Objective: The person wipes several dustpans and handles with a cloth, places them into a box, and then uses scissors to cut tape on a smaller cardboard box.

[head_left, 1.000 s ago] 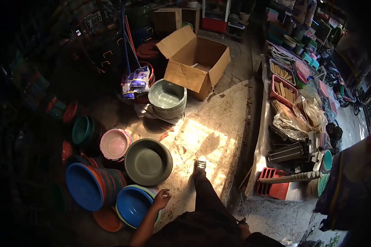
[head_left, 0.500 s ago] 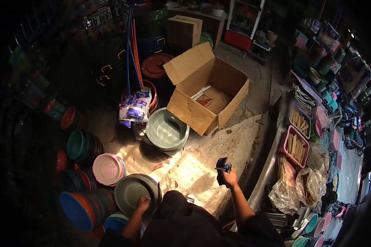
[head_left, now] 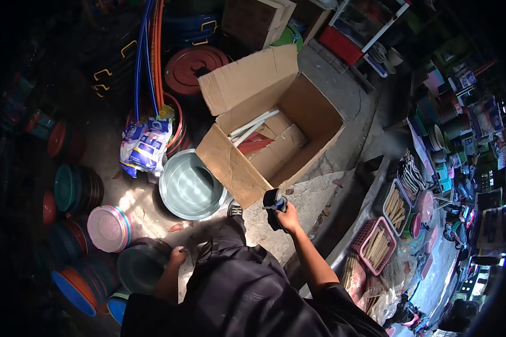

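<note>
My right hand [head_left: 288,219] is wrapped round a dark blue-black handheld object [head_left: 272,208], whose kind I cannot make out. It is held in front of the near corner of an open cardboard box [head_left: 226,163]. Inside the box lie white tubes [head_left: 254,126] and a flat red piece [head_left: 254,142]. My left hand [head_left: 177,256] hangs low by my leg with its fingers curled; a small dark bit shows at the fingertips. Close to it is a dark grey-green basin [head_left: 143,267]. A light grey basin [head_left: 188,185] sits left of the box.
Stacked pink basins [head_left: 108,229] and blue-orange tubs [head_left: 76,289] stand at left. White-and-purple packets [head_left: 146,146] lie beside the light basin, below blue and orange poles [head_left: 158,56]. A pink basket of sticks [head_left: 375,245] and plastic-wrapped goods line the right side.
I have stepped forward, and the box and light basin are nearer. The right hand with its dark object is now near the box's corner. The left hand has left the dark basin's inside.
</note>
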The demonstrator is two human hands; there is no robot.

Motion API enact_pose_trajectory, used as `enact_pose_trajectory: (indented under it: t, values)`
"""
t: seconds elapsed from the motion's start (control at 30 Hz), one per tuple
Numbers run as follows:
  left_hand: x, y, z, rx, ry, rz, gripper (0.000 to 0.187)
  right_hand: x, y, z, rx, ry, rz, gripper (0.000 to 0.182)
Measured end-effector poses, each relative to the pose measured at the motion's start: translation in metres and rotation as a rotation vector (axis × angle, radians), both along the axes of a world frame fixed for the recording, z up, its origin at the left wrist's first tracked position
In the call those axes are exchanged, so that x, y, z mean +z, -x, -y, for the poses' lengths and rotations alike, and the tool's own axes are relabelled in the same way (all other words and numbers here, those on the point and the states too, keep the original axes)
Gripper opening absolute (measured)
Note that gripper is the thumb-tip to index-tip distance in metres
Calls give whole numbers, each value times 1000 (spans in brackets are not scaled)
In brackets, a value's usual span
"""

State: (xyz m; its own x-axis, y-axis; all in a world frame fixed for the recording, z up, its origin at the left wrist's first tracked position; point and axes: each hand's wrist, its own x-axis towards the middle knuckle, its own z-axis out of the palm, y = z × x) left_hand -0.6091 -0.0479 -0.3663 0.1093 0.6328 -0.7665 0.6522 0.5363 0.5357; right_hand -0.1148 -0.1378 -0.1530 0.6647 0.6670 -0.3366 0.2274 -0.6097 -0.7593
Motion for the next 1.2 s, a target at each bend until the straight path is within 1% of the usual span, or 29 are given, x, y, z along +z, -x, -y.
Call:
enact_pose_trajectory:
  t: [0.03, 0.07, 0.13, 0.17, 0.2, 0.27, 0.3, 0.33, 0.37, 0.43, 0.47, 0.5, 0.53, 0.57, 0.6, 0.63, 0.67, 0.7, 0.73, 0.77, 0.8, 0.83, 0.87, 0.93, 0.97, 1.03, 1.07, 1.13, 1.2]
  values:
    - [15, -35, -15, -98, -140, -25, 37, -12, -25, -11, 78, -72, 20, 28]
    - [36, -76, -38, -204, -289, -52, 36, 19, -37, -32, 28, 113, 35, 29]
    - [42, -137, -78, -215, -323, 51, 32, -17, -81, -49, 61, 55, -6, 31]
    - [41, -167, -95, -113, -255, 115, 32, -19, -101, -60, 56, 69, -52, 32]
    - [41, -196, -110, -5, -189, 177, 31, 3, -116, -77, 101, 169, -3, 45]
    - [77, -257, -135, 27, -255, 241, 31, -28, -152, -88, 123, -41, 57, 67]
    - [94, -283, -144, 38, -248, 225, 31, -37, -170, -100, 161, 23, 79, 75]
    - [109, -308, -151, 66, -239, 296, 33, -41, -191, -112, 179, 29, 63, 75]
    - [123, -329, -154, 97, -233, 363, 34, -46, -211, -126, 271, 120, 20, 76]
    - [149, -375, -154, 177, -215, 323, 32, -64, -250, -157, 436, 289, -8, 77]
    - [152, -393, -155, 233, -200, 303, 29, -80, -267, -172, 477, 288, -29, 77]
    - [129, -399, -146, 196, -308, 289, 29, -101, -286, -190, 536, 412, -31, 77]
    - [140, -419, -142, 262, -217, 278, 28, -133, -307, -201, 604, 543, -33, 78]
    - [137, -433, -133, 296, -195, 274, 27, -173, -324, -208, 657, 534, 3, 75]
    - [130, -447, -127, 319, -182, 276, 27, -191, -341, -225, 691, 527, -19, 75]
    - [129, -464, -123, 227, -259, 276, 29, -203, -356, -242, 809, 682, 40, 72]
    - [126, -481, -120, 151, -210, 68, 29, -217, -368, -258, 922, 833, 105, 70]
    - [121, -496, -115, 173, -226, 116, 28, -223, -377, -272, 957, 826, 172, 59]
    - [117, -514, -112, 201, -244, 166, 27, -244, -387, -285, 976, 836, 125, 50]
    - [113, -532, -109, 222, -262, 164, 27, -268, -394, -299, 999, 799, 169, 47]
    - [123, -553, -111, 295, -155, 131, 28, -298, -398, -299, 1023, 770, 200, 44]
    - [104, -555, -93, 291, -163, 100, 29, -320, -399, -304, 1033, 745, 198, 39]
    - [84, -559, -78, 288, -189, 77, 29, -340, -399, -311, 1054, 715, 203, 39]
    - [88, -596, -79, 808, 120, 281, 31, -361, -397, -311, 1125, 513, 339, 40]
    - [89, -610, -80, 828, 98, 278, 31, -372, -395, -316, 1146, 491, 343, 40]
    - [94, -631, -79, 503, 88, 78, 33, -394, -384, -317, 1310, 423, 256, 46]
    - [97, -637, -80, 514, 88, 74, 33, -399, -381, -313, 1322, 420, 255, 46]
    - [101, -647, -82, 493, 59, 34, 35, -408, -380, -308, 1332, 292, 336, 46]
    - [97, -648, -73, 519, 29, 59, 37, -413, -379, -306, 1314, 290, 331, 45]
